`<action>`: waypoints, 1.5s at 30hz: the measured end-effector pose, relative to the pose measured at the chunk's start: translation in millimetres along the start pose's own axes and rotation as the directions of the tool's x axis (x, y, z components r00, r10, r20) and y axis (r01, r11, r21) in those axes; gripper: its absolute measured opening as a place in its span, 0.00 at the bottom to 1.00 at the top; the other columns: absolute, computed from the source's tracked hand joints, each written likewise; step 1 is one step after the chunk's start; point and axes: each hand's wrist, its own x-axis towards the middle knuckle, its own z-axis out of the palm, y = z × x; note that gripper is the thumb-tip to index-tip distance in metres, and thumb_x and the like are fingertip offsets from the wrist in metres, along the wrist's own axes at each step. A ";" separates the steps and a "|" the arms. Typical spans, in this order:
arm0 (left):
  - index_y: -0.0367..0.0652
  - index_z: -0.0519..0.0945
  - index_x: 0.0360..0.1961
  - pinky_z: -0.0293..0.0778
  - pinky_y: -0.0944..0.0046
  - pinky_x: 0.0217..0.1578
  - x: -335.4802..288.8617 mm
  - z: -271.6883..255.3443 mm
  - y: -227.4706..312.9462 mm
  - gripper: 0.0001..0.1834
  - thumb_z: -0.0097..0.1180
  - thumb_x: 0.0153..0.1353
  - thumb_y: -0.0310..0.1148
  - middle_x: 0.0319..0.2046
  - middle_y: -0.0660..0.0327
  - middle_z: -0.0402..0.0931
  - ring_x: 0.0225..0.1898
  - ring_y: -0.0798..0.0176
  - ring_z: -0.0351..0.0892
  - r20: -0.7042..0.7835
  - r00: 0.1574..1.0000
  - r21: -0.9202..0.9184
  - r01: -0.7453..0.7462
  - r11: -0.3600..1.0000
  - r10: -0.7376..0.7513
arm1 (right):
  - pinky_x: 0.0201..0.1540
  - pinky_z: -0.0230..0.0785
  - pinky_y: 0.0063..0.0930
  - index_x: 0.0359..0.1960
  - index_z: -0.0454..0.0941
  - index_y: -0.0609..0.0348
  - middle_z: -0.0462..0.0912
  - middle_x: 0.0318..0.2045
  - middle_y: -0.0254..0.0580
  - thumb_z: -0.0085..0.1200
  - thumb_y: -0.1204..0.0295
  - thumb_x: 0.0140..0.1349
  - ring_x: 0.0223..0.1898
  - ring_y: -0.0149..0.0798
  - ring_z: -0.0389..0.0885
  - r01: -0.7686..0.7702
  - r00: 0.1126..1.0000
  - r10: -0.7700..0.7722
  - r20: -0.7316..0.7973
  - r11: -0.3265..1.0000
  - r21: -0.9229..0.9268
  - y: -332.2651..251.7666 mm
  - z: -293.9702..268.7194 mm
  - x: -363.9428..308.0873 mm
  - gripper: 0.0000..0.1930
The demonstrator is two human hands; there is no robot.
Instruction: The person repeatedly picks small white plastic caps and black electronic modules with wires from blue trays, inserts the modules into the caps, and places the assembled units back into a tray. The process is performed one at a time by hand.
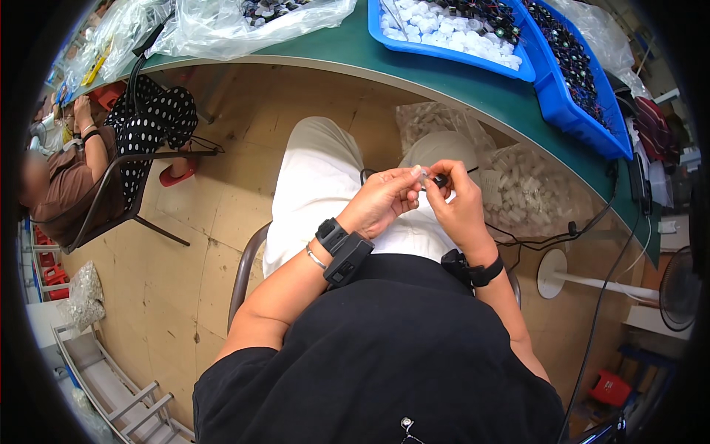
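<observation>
Above my lap, both hands meet fingertip to fingertip. My left hand (386,198) pinches a small, pale, translucent piece (424,179) between thumb and fingers. My right hand (460,203) is closed with its fingertips against that piece, and a small black part (441,180) shows between its fingers. Whether the two small parts are joined is too small to make out. Both wrists carry black strapped devices, and a silver bangle (316,256) sits on my left forearm.
Across the green table (325,46) stand a blue tray (451,57) of white caps and dark wired parts, and a second blue tray (588,135). Clear bags of white pieces (529,192) lie below. At left a person (70,174) sits; a fan (677,288) is right.
</observation>
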 end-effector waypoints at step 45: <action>0.34 0.73 0.44 0.72 0.74 0.34 6.0 -2.0 -7.7 0.14 0.61 0.60 0.30 0.31 0.64 0.76 0.31 0.75 0.74 -0.040 0.968 0.519 -0.192 0.833 0.247 | 0.31 0.72 0.27 0.35 0.72 0.66 0.81 0.25 0.44 0.52 0.73 0.65 0.27 0.32 0.81 -0.212 0.972 0.191 0.140 0.965 0.156 -0.6 -4.1 2.6 0.07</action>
